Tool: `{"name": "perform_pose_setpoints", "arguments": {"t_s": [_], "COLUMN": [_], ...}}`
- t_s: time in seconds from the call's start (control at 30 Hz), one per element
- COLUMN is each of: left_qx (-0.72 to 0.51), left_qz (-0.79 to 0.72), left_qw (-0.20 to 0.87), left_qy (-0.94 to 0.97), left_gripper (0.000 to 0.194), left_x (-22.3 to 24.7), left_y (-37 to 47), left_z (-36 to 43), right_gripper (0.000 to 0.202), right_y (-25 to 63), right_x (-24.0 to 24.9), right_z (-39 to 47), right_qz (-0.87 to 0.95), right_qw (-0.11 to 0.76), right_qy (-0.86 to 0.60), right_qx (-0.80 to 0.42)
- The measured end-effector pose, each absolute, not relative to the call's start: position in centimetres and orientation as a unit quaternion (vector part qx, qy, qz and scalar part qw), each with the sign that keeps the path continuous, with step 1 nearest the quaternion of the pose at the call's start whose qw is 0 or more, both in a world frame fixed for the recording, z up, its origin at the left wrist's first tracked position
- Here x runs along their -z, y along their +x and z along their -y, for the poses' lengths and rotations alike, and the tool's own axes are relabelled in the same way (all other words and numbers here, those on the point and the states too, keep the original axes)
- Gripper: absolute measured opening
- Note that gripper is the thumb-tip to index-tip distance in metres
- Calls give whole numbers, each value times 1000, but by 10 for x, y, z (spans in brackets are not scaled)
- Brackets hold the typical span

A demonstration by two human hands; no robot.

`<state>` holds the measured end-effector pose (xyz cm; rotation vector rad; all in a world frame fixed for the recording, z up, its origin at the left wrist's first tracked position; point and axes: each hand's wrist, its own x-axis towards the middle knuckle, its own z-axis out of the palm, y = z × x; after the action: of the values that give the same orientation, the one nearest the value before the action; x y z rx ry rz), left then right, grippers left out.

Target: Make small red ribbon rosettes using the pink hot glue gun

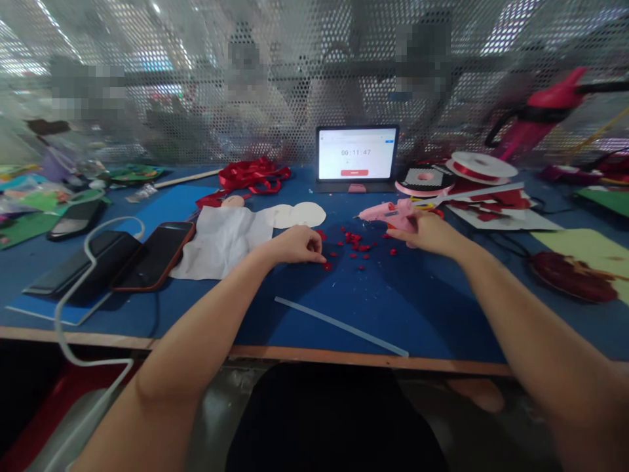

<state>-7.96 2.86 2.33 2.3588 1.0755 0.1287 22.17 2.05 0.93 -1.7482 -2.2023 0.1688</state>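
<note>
My right hand [426, 233] is wrapped round a pink hot glue gun [386, 213], its nozzle pointing left above the blue table. Low over the tabletop, my left hand [299, 244] is pinched with its fingertips at a small red piece [327, 266]. Whether that piece is gripped or only touched is hard to make out, as it is tiny. Between the hands lies a scatter of small red bits [354, 241]. A clear glue stick [341, 326] rests near the front edge. Beside my left wrist is a white cloth [223, 239], with pale round pieces [307, 214] behind it.
A tablet [357, 156] showing a timer stands at the back against a perforated metal screen. Ribbon spools [479, 168] sit back right, loose red ribbon [253, 176] back left. A phone [154, 255], a black power bank [86, 262] and a white cable [61, 308] occupy the left.
</note>
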Motion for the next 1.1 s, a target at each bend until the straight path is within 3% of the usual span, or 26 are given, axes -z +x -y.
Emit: {"name": "perform_pose_setpoints", "arguments": {"t_s": [0.13,0.2,0.4,0.5,1.1], "left_qx": [-49,-50,-48,-46,-54], "left_qz": [-398,-396,-403,-407,-400], "left_qw": [282,291,282,274,277], "left_qy": [872,869,870,870,872], "left_gripper": [24,24,21,21,16], "left_x": [-21,-20,-21,-22,-17], "left_y": [-80,-80,-79,-78,-80], "left_z": [-30,-31,-30,-29,-32], "right_gripper": [45,46,20,18,20], "right_y": [228,219,152,128,104], "right_x": [-29,-39,-37,-25,0], "right_z": [-3,8,36,39,29], "right_qz": [774,755,904,928,932], "right_qw": [93,47,111,113,99], "right_qy": [-625,-653,-413,-347,-316], "right_qx": [42,31,26,69,147]}}
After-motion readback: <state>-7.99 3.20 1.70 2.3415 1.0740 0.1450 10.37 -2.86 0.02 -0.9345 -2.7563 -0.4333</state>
